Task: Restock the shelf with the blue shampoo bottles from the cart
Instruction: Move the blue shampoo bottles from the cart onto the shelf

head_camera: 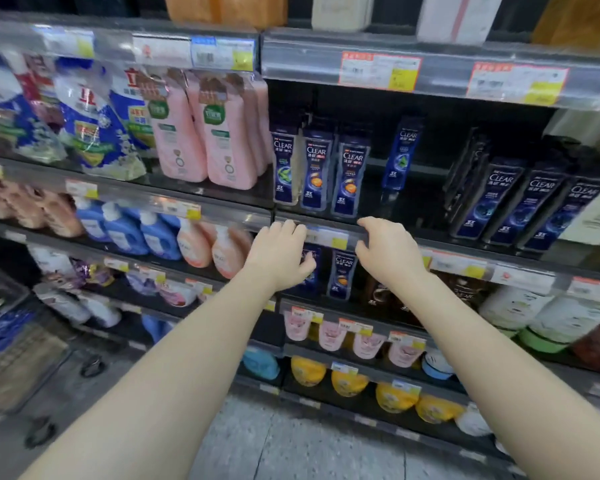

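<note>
The head view showed both arms stretched toward the shelf [326, 221], the one carrying the blue shampoo bottles [317, 169]. The left hand [279, 252] and the right hand [387, 249] were both empty, fingers loosely curled and spread, hovering at the front lip of that shelf and holding nothing. Three blue bottles stood side by side at the left end of the shelf, a fourth bottle [400, 154] stood alone to their right and further back, and darker bottles [530, 199] filled the shelf's far right end. Between the lone bottle and the dark ones the shelf lay bare. I would judge the restocking well short of finished, with that gap still to fill. What might be the cart [18, 344] sat low and left of the shelf, too blurred to be sure.
</note>
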A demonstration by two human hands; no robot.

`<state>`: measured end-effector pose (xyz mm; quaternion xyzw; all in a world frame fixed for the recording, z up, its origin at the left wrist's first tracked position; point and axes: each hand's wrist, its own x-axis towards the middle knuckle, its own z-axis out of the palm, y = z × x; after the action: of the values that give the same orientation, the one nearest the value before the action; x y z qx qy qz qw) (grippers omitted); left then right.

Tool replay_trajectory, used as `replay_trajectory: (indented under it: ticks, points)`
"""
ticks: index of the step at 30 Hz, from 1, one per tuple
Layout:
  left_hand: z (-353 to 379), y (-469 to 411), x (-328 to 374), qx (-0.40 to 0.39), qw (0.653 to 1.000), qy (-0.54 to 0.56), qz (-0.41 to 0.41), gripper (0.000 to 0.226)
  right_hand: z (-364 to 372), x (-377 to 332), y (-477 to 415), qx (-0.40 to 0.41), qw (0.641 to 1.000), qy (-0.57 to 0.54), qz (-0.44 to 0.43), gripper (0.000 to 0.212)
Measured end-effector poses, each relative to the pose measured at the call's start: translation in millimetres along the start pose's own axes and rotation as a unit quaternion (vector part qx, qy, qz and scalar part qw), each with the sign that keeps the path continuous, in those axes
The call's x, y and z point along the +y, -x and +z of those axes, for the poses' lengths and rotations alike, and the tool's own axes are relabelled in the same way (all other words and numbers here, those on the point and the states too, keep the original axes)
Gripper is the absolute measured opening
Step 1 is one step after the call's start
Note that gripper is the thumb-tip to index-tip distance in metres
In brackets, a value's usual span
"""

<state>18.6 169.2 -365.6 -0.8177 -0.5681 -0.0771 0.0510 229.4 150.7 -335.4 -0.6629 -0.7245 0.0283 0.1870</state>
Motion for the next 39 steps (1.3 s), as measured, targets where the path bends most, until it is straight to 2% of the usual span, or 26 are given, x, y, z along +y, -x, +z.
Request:
replay_trajectory:
  ticks: [3, 7, 12, 14, 17, 21, 25, 31, 39]
  points:
    - [9, 36, -40, -0.028, 0.998, -0.017, -0.047, 0.049, 19, -38, 18, -0.032, 0.998, 0.002, -0.057, 0.035]
    - [10, 88, -110, -0.057, 0.990, -0.037, -0.126, 0.049, 54, -112, 29, -0.088, 0.989, 0.017, -0.121, 0.047]
    - [0, 176, -229, -0.071, 0.974, -0.055, -0.206, 0.051, 109, -240, 35, -0.118, 0.978, 0.026, -0.168, 0.029]
    - [-3, 223, -282, -0.075, 0.966, -0.057, -0.239, 0.052, 130, -300, 39, -0.134, 0.974, 0.010, -0.181, 0.031]
    - [-8, 297, -363, -0.091, 0.946, -0.079, -0.301, 0.049, 164, -392, 44, -0.150, 0.967, -0.003, -0.207, 0.037]
    - [-12, 383, -463, -0.123, 0.904, -0.064, -0.404, 0.055, 207, -508, 50, -0.173, 0.952, -0.024, -0.251, 0.032]
    - [-9, 444, -543, -0.141, 0.871, -0.057, -0.468, 0.057, 255, -608, 49, -0.193, 0.931, -0.029, -0.307, 0.044]
    - [16, 485, -642, -0.171, 0.835, -0.039, -0.521, 0.045, 342, -736, 17, -0.231, 0.891, -0.031, -0.390, 0.039]
    - [35, 489, -793, -0.167, 0.784, 0.021, -0.598, 0.053, 463, -914, -63, -0.291, 0.838, -0.035, -0.460, 0.041]
